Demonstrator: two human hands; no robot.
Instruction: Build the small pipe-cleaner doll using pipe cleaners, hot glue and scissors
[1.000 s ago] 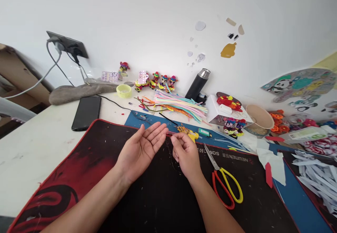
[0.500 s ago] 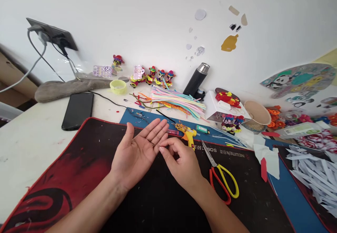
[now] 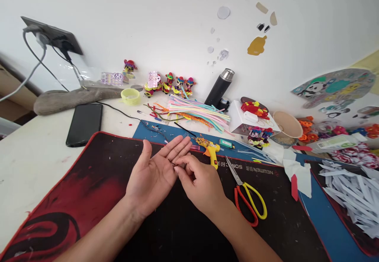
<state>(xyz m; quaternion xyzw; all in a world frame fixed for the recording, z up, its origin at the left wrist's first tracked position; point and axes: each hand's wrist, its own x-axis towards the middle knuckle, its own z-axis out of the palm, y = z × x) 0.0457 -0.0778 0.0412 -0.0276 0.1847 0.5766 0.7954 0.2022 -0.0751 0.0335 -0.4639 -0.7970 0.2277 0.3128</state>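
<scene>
My left hand [image 3: 155, 177] lies palm up above the black and red desk mat, fingers stretched out and thumb spread. A small dark piece [image 3: 172, 163], too small to name, rests at the base of its fingers. My right hand [image 3: 198, 179] is closed in a pinch, thumb and forefinger tips touching the left fingers beside that piece. Whatever is between those tips is hidden. Right of my hands, scissors [image 3: 244, 187] with red and yellow handles lie on the mat. Behind them is a yellow hot glue gun [image 3: 211, 151].
Pastel pipe cleaners [image 3: 198, 112] lie in a bundle at the back, near a tilted black thermos [image 3: 219, 88]. A phone [image 3: 84, 125] and a yellow tape roll [image 3: 130, 96] are at left. White paper strips [image 3: 352, 195] pile up at far right.
My right hand has moved slightly left, its pinched fingertips now closer to the small dark piece on my left hand. The left hand stays palm up. The view has shifted a little.
</scene>
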